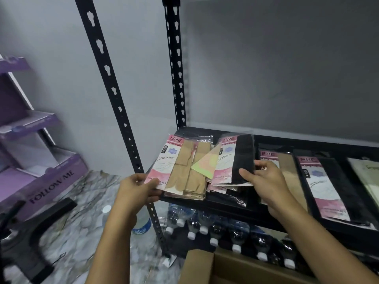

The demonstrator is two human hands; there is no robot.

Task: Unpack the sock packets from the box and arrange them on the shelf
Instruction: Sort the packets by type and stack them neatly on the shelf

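My left hand (137,190) grips the near corner of a beige sock packet (180,167) with a pink label, lying over the left end of the black shelf (223,203). My right hand (264,181) pinches the lower edge of a black sock packet (235,160) resting on a small pile of packets. Further right, a beige packet (287,162) and another black packet (328,181) lie flat in a row on the shelf. The open cardboard box (207,265) stands below at the bottom edge; its inside is hidden.
Two black perforated uprights (114,93) (176,64) frame the shelf's left end. Several capped water bottles (215,232) fill the level underneath. A purple cardboard display stand (39,173) stands on the marbled floor (82,212) at left, beside a dark curved object (47,220).
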